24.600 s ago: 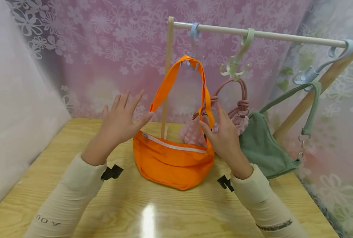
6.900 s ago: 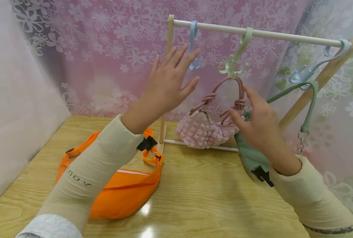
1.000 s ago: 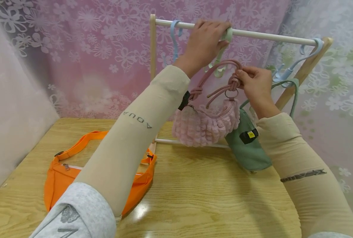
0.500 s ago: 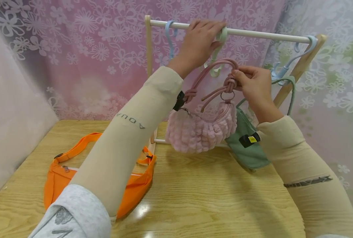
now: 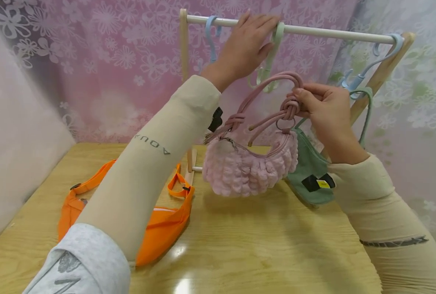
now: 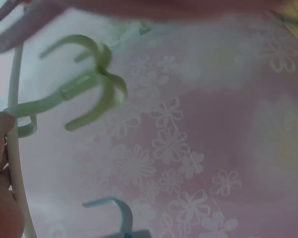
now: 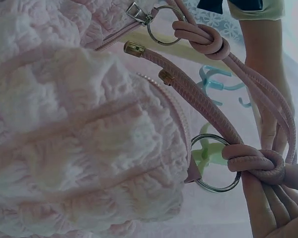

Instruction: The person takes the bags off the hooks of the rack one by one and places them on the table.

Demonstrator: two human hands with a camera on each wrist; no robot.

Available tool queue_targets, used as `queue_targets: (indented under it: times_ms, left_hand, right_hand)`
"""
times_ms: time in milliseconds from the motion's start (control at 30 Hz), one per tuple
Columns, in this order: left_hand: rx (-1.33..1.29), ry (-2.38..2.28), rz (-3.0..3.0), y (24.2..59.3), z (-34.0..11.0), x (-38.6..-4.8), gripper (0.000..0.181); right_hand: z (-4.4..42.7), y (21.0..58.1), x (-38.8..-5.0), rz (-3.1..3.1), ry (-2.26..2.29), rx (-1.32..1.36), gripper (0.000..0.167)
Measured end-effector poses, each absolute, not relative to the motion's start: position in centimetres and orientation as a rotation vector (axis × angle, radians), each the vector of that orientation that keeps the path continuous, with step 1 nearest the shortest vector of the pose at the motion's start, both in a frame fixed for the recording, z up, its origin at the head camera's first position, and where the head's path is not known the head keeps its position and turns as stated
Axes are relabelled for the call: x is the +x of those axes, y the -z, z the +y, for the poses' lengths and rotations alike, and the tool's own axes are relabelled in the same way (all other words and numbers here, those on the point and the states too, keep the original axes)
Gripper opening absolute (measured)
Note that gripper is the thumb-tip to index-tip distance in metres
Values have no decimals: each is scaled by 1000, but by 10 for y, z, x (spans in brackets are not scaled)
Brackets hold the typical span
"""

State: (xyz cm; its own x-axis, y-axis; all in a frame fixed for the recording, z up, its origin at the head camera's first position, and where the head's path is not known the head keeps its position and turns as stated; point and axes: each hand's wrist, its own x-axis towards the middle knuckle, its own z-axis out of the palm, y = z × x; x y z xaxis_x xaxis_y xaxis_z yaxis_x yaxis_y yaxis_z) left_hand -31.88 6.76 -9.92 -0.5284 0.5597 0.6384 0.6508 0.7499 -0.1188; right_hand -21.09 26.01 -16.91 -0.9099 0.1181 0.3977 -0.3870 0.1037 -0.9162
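Note:
My right hand [image 5: 326, 112] pinches the looped handle of a fluffy pink handbag [image 5: 251, 167] at its knot. The bag hangs in the air in front of the rack. Its handle stands apart from the green hook [image 5: 271, 57], whose prongs carry nothing in the left wrist view. My left hand [image 5: 245, 47] is up at the rail [image 5: 324, 32], thumb and fingers holding the top of that hook. In the right wrist view the knotted handle [image 7: 258, 163] lies between thumb and fingers, beside a metal ring [image 7: 216, 188].
An orange waist bag [image 5: 166, 232] lies on the wooden table [image 5: 247, 253], partly behind my left sleeve. A green shoulder bag [image 5: 309, 171] hangs at the right from a blue hook [image 5: 357, 81]. Another blue hook [image 5: 211, 38] is on the rail's left end.
The orange bag, earlier on the left blue hook, now lies on the table. My right hand has taken the pink handbag off the green hook and towards me; my left hand stays at the rail.

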Motion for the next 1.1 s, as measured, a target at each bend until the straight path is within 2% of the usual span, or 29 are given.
queue_targets:
  times_ms: [167, 367, 700, 967, 1100]
  left_hand:
    - [-921, 180, -2251, 93, 60, -317, 53]
    - [-957, 308, -2205, 101, 45, -309, 54]
    - [-1060, 700, -2138, 147, 12, -273, 53]
    - [-1131, 860, -2196, 180, -5, -247, 52]
    - [-1157, 914, -2208, 195, -11, -234, 52]
  right_hand:
    - [260, 168, -202, -2057, -1870, 283, 38]
    - [258, 174, -191, -2050, -1906, 343, 36]
    - [256, 186, -176, -2109, -1829, 390, 44]
    - [252, 195, -170, -2066, -1884, 416, 32]
    - [249, 200, -164, -2054, -1911, 439, 34]
